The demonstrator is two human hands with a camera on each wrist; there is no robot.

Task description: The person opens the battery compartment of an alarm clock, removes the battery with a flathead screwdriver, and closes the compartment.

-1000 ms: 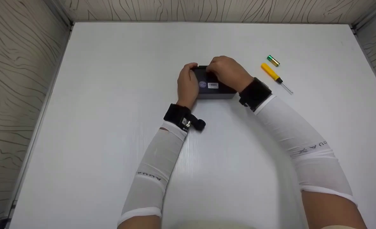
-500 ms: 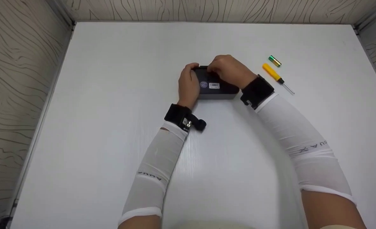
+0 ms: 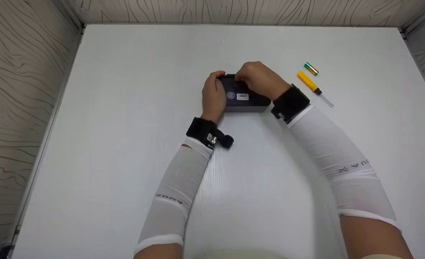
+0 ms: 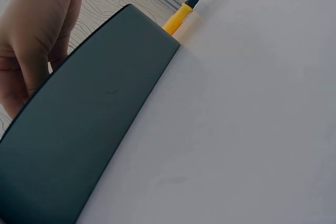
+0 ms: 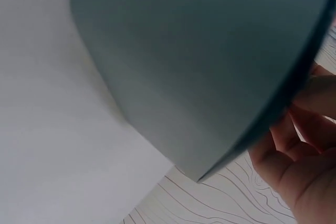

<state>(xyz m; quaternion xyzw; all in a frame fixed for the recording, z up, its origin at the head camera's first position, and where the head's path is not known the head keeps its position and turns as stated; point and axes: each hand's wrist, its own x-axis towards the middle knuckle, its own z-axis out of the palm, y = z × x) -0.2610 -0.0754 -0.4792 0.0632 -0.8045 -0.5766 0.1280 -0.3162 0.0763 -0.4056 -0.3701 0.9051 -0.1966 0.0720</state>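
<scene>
A dark box-shaped device (image 3: 248, 102) lies on the table, black face up, with grey sides. Its face bears a white barcode label (image 3: 242, 96) and a round pale sticker (image 3: 231, 95). My left hand (image 3: 213, 95) grips its left side, the thumb along the edge of the face. The bent fingers of my right hand (image 3: 259, 79) are at the upper part of the face; whatever lies under their tips is hidden. In the left wrist view, the device's grey side (image 4: 100, 93) hides the right fingertips. The grey side (image 5: 194, 66) also fills much of the right wrist view.
A yellow-handled screwdriver (image 3: 307, 81) lies to the right of the device, its metal shaft pointing toward the lower right. Just beyond it is a green and gold battery (image 3: 311, 68). Wood-patterned panels (image 3: 234, 12) border the white table (image 3: 126, 90).
My right hand shifts very slightly at the device's upper face, its wrist turning a little. The left hand keeps its hold. The device, screwdriver and battery stay in place.
</scene>
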